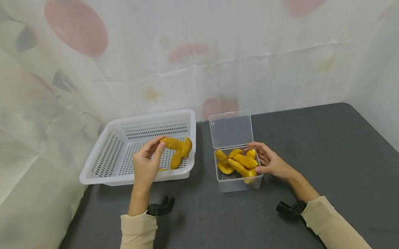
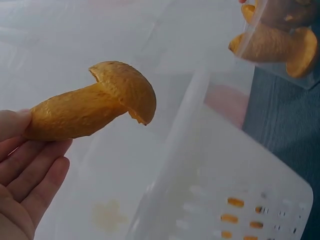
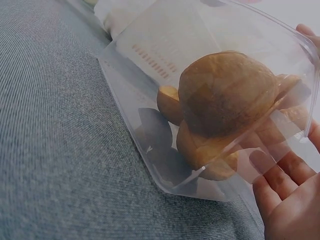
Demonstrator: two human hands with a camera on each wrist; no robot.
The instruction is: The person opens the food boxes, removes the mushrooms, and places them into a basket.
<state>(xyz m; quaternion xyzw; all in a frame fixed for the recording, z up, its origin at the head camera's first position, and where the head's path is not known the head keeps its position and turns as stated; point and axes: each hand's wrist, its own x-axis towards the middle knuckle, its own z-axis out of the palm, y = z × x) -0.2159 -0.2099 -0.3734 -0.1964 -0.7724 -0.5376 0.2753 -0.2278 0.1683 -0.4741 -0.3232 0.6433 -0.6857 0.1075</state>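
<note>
My left hand (image 1: 145, 163) pinches a yellow-brown mushroom (image 2: 82, 112) by the end of its stem, with the cap pointing right. It is held over the right part of a white slotted basket (image 1: 91, 176). Below it in the basket lies another mushroom (image 1: 176, 160). To the right stands a clear plastic box (image 1: 233, 185), its hinged lid (image 1: 231, 131) raised at the back. Several mushrooms (image 1: 239, 165) are heaped inside. My right hand (image 1: 272, 163) holds the box by its right side, fingers against the wall (image 3: 280, 175).
Box and basket stand side by side on a dark grey tabletop (image 1: 316, 140), a narrow gap between them. A pale curtain with fruit prints (image 1: 194, 80) hangs behind the table, and another printed curtain (image 1: 15, 162) covers the left side.
</note>
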